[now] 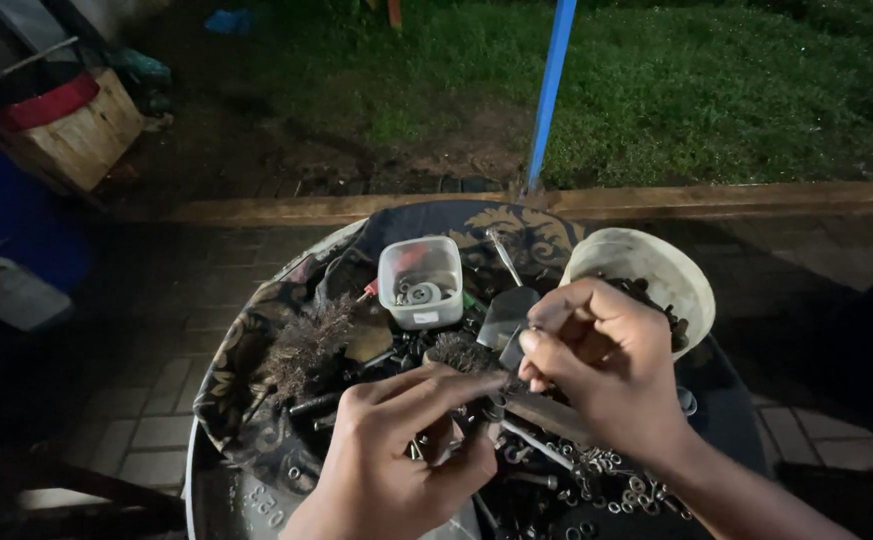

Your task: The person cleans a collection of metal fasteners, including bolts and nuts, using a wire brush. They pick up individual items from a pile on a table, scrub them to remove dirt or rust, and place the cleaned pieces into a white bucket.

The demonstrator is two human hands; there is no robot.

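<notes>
Above a round drum top (218, 478) that serves as the tabletop, draped with a dark patterned cloth (246, 340) and heaped with hardware, the person's two hands meet over the pile. The left hand (396, 450) extends its fingers towards the right, its grip partly closed around a small dark part (493, 405), which sits at the point where both sets of fingertips touch; what kind of part it is cannot be told. The right hand (606, 375) pinches from above, thumb and forefinger drawn together on the same piece. Done well, the step seems to call for one hand to hold the piece steady while the other works it, kept low over the pile so that a dropped piece lands among the loose nuts and washers (606, 485). Behind the hands stand a clear plastic tub (421, 280), a white bowl (646, 262) of fasteners, a wire brush (306, 345) and a blue pole (551, 90).
</notes>
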